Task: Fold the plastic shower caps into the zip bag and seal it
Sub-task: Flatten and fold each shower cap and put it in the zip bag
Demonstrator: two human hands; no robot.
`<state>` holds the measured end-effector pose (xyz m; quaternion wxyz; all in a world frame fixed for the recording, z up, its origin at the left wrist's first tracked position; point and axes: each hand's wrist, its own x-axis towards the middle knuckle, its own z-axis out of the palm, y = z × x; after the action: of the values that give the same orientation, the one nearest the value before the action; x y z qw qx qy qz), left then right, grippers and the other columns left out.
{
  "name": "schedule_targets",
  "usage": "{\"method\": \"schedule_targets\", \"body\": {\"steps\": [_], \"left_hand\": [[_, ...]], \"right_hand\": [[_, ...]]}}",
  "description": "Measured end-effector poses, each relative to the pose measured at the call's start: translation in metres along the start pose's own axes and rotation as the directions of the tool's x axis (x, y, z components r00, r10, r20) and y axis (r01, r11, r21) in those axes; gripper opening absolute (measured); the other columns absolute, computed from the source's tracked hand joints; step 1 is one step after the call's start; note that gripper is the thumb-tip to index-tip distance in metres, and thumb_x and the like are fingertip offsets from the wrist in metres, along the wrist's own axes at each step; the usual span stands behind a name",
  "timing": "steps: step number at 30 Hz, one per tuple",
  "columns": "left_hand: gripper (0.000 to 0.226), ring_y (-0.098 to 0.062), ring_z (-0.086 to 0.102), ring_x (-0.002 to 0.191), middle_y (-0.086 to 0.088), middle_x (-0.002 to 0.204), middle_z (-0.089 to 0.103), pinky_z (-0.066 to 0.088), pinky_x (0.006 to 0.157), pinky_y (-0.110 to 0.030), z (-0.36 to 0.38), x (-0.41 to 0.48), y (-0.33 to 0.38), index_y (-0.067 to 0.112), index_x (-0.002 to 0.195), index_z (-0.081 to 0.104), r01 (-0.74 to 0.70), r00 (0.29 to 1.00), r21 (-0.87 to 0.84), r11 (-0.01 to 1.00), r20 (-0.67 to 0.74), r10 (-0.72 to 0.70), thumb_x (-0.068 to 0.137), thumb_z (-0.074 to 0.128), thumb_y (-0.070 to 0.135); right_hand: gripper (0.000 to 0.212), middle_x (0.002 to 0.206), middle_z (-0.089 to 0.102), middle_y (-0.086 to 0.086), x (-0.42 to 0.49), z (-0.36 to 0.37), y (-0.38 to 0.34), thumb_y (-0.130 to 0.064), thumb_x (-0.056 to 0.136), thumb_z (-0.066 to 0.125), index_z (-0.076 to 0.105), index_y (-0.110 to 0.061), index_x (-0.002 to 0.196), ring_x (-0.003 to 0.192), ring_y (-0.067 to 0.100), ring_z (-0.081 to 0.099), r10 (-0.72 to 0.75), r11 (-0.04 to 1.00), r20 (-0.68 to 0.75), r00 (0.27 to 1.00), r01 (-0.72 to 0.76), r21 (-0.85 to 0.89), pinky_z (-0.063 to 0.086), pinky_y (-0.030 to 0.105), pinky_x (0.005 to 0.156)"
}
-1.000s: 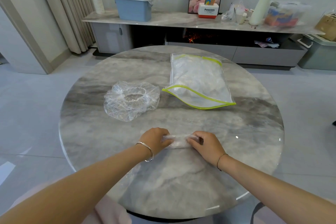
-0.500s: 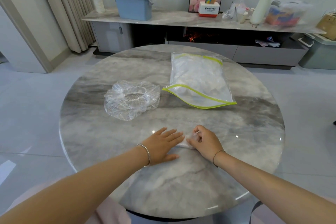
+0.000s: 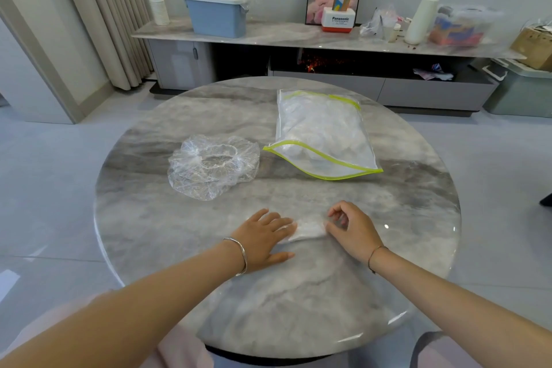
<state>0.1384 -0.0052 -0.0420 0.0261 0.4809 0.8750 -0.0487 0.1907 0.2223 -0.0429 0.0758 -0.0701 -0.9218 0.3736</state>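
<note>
A folded cap (image 3: 307,231), a short strip with its long axis running left to right, lies on the table (image 3: 298,308) between the hands. The left hand (image 3: 263,237) presses straight fingers flat on its left end. The right hand (image 3: 354,230) has curled fingers, with the thumb touching the right end; whether it pinches cannot be told. The zip bag (image 3: 325,140), mouth open, lies beyond the right fingers, and a loose cap (image 3: 213,166) beyond the left.
</note>
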Motion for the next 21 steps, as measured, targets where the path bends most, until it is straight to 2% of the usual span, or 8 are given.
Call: {"method": "schedule_targets", "body": {"steps": [2,3,7,10,13,15,18,21], "left_hand": [[0.056,-0.019,0.065,0.09,0.005,0.099,0.068,0.034,0.091,-0.026,-0.002,0.0,-0.001,0.024,0.109,0.069,0.004,0.993,-0.066,0.998,-0.116,-0.012,0.093,0.022,0.049],[0.055,-0.02,0.064,0.089,0.004,0.097,0.066,0.031,0.089,-0.024,-0.006,-0.001,-0.002,0.023,0.108,0.07,0.027,0.991,-0.118,0.993,-0.124,-0.042,0.088,0.024,0.047],[0.094,-0.018,0.036,0.123,-0.001,0.131,0.043,0.017,0.105,-0.025,-0.012,-0.005,-0.004,0.025,0.142,0.037,0.14,0.99,-0.183,0.973,0.02,-0.139,0.062,-0.006,0.048],[0.086,-0.019,0.031,0.126,-0.001,0.137,0.036,0.015,0.106,-0.024,-0.011,-0.004,-0.003,0.023,0.146,0.028,0.151,0.987,-0.181,0.972,0.084,-0.137,0.068,0.0,0.044],[0.059,-0.019,0.029,0.126,-0.002,0.138,0.036,0.017,0.104,-0.023,-0.013,-0.005,-0.003,0.021,0.147,0.027,0.171,0.983,-0.249,0.953,0.114,-0.146,0.088,0.03,0.03],[0.062,-0.019,0.03,0.126,-0.002,0.137,0.035,0.019,0.103,-0.023,-0.015,-0.005,-0.004,0.021,0.147,0.027,0.176,0.983,-0.268,0.947,0.103,-0.154,0.088,0.045,0.017],[0.066,-0.018,0.029,0.13,0.001,0.14,0.034,0.021,0.105,-0.025,-0.014,-0.006,-0.009,0.023,0.145,0.031,0.134,0.991,-0.274,0.952,0.045,-0.127,0.083,0.053,0.017],[0.056,-0.013,0.028,0.132,0.007,0.139,0.039,0.018,0.106,-0.022,-0.011,-0.004,-0.012,0.027,0.14,0.039,0.124,0.992,-0.303,0.945,0.025,-0.122,0.086,0.053,0.019]], "right_hand": [[0.014,0.086,0.054,-0.012,-0.002,0.0,-0.006,-0.018,0.083,0.064,0.056,-0.03,0.086,0.078,0.004,0.049,-0.15,0.986,-0.001,0.989,0.15,-0.069,0.034,0.028,0.083],[0.009,0.091,0.055,-0.013,-0.003,0.001,-0.01,-0.022,0.085,0.058,0.059,-0.03,0.09,0.083,0.004,0.05,-0.222,0.968,0.033,0.975,0.224,-0.11,0.03,0.024,0.083],[0.039,0.112,0.061,-0.012,-0.011,0.01,-0.014,-0.026,0.075,0.042,0.065,-0.026,0.107,0.105,0.005,0.051,-0.403,0.867,0.227,0.887,0.449,-0.214,0.024,0.016,0.092],[0.053,0.128,0.056,-0.009,-0.014,0.014,-0.014,-0.027,0.073,0.038,0.06,-0.023,0.121,0.118,0.008,0.047,-0.421,0.803,0.387,0.821,0.535,-0.261,0.021,0.021,0.103],[0.06,0.134,0.051,-0.008,-0.014,0.017,-0.014,-0.039,0.074,0.034,0.054,-0.022,0.128,0.123,0.009,0.042,-0.416,0.765,0.442,0.795,0.568,-0.303,0.013,0.019,0.106],[0.056,0.132,0.051,-0.009,-0.012,0.019,-0.015,-0.044,0.078,0.037,0.053,-0.023,0.128,0.121,0.009,0.044,-0.416,0.774,0.412,0.811,0.553,-0.308,0.014,0.016,0.103],[0.04,0.122,0.055,-0.011,-0.009,0.024,-0.017,-0.039,0.084,0.053,0.055,-0.024,0.121,0.113,0.008,0.049,-0.432,0.791,0.347,0.832,0.534,-0.297,0.019,0.014,0.097],[0.027,0.107,0.06,-0.009,-0.006,0.03,-0.019,-0.033,0.083,0.058,0.06,-0.021,0.107,0.098,0.012,0.054,-0.428,0.808,0.307,0.85,0.512,-0.292,0.028,0.017,0.09]]}}
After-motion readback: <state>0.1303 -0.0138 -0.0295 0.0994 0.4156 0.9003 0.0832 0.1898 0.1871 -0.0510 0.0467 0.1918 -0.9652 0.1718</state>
